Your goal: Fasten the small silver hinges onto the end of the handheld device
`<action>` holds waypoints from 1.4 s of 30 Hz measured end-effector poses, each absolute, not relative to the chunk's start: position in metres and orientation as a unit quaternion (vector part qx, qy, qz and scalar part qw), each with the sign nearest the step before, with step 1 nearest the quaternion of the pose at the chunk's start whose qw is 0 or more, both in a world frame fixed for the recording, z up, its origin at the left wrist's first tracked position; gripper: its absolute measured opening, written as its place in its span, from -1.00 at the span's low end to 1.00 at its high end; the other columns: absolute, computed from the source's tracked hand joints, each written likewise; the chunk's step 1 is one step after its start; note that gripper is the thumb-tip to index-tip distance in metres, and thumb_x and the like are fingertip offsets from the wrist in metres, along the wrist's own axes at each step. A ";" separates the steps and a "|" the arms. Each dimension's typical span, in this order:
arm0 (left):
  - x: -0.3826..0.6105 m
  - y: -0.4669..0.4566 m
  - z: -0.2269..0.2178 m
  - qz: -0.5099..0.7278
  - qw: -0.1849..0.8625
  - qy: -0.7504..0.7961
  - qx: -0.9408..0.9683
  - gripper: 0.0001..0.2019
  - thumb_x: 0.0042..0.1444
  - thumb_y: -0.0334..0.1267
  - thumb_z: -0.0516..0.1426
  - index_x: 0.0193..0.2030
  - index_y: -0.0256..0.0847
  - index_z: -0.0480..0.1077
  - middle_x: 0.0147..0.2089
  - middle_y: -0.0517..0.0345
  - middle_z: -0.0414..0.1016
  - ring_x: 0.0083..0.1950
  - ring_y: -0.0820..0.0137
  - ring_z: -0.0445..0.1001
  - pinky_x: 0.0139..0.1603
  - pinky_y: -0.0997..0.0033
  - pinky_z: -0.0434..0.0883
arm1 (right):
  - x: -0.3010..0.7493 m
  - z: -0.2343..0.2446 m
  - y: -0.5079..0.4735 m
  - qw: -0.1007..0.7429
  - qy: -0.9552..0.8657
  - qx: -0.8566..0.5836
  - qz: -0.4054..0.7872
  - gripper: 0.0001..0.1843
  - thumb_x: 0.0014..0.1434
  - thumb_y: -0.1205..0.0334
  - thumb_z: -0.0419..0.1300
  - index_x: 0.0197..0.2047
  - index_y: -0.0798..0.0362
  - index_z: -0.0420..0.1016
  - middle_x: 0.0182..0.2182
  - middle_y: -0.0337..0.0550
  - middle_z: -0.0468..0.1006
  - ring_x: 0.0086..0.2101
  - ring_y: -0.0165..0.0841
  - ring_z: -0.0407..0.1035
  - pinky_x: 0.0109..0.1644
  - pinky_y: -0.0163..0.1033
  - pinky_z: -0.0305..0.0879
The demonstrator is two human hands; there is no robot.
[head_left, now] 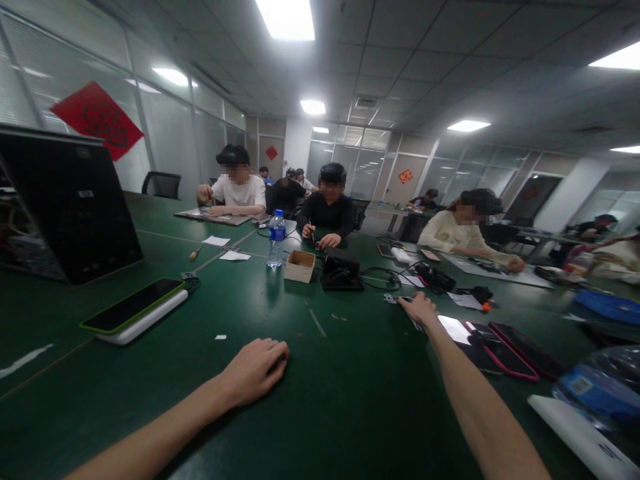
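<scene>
Head view | right hand point(421, 309) touched small silver metal piece point(391, 299), pinch couldn't be told | left hand point(259, 368) rested loosely curled | piece seemed light, stiff, best edge-held

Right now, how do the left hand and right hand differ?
The left hand rests nearer the camera; the right hand reaches farther across the green table. The left hand's fingers curl over the table, while the right hand's fingers touch a small metal object. Both are bare, backs upward.
</scene>
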State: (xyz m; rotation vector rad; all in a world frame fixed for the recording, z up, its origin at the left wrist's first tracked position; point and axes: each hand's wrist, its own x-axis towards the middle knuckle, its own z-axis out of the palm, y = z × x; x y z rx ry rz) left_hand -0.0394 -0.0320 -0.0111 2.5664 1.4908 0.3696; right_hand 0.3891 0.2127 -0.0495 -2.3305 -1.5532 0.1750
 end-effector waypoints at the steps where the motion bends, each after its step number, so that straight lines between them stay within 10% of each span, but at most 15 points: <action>1: -0.039 -0.032 -0.011 0.124 0.075 0.497 0.856 -0.84 0.23 -0.29 -0.09 -0.20 -0.18 0.29 -0.26 0.09 0.43 -0.26 0.32 0.38 -0.23 0.34 0.25 | 0.389 -0.050 0.213 0.159 -0.548 -0.819 0.062 -0.21 0.04 -0.26 0.00 0.17 0.16 0.17 0.11 0.27 0.23 0.11 0.11 0.12 0.08 0.07 0.07; 36: -0.041 -0.031 -0.014 0.131 0.071 0.493 0.857 -0.86 0.24 -0.29 -0.08 -0.20 -0.17 0.28 -0.27 0.12 0.41 -0.28 0.32 0.38 -0.26 0.35 0.24 | 0.392 -0.048 0.216 0.115 -0.583 -0.802 0.060 -0.18 0.09 -0.27 -0.02 0.13 0.30 0.24 0.05 0.33 0.28 0.08 0.07 0.20 0.06 0.00 0.15; 42: -0.042 -0.030 -0.014 0.132 0.076 0.492 0.857 -0.86 0.24 -0.29 -0.08 -0.19 -0.16 0.29 -0.26 0.13 0.42 -0.26 0.32 0.38 -0.23 0.34 0.26 | 0.379 -0.047 0.194 0.111 -0.606 -0.788 -0.008 -0.37 0.15 -0.03 0.07 0.09 0.35 0.27 0.01 0.36 0.32 0.00 0.01 0.30 0.00 -0.06 0.22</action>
